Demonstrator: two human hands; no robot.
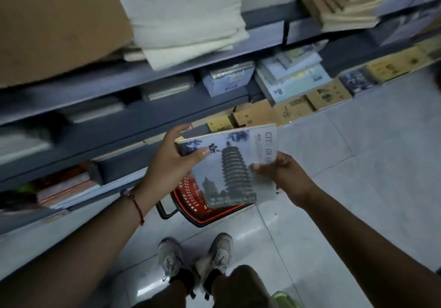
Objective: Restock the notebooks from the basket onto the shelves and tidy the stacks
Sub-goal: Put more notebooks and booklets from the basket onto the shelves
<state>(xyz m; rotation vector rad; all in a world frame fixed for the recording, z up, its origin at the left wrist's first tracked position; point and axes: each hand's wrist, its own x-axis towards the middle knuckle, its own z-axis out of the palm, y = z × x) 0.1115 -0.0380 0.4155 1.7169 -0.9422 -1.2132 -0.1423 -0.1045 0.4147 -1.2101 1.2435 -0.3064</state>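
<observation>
Notebooks [235, 164], a thin bundle topped by a pale blue cover with a pagoda printed on it, sit in mid-air between both hands, above the red basket [191, 200] that stands on the tiled floor [346, 140] just ahead of the person's shoes. The left hand [171, 159] clamps the bundle's corner at about ten o'clock, thumb lying over the cover and the fingers [177, 130] reaching behind the far edge. The right hand [284, 171] pinches the edge at three o'clock, thumb on top and the rest curled beneath. Both hands are therefore closed on the bundle; neither is free.

The bundle's long axis runs roughly from seven o'clock to one o'clock, and its far short edge points toward the shelves [143, 107], which cross the view from eight o'clock up to two o'clock. That far edge is near the front lip of the lower shelf levels, where brown-covered stacks [293, 108] lie in a row at about one o'clock and a blue-toned stack [358, 81] of similar look sits further along at two o'clock.

Judging from this, the left hand is nearer the shelving and would lead the bundle in, while the right hand steadies the trailing edge. Which stack it belongs on I cannot tell for certain; the blue-toned one looks the likeliest match. Blur hides the finer print on the covers.
</observation>
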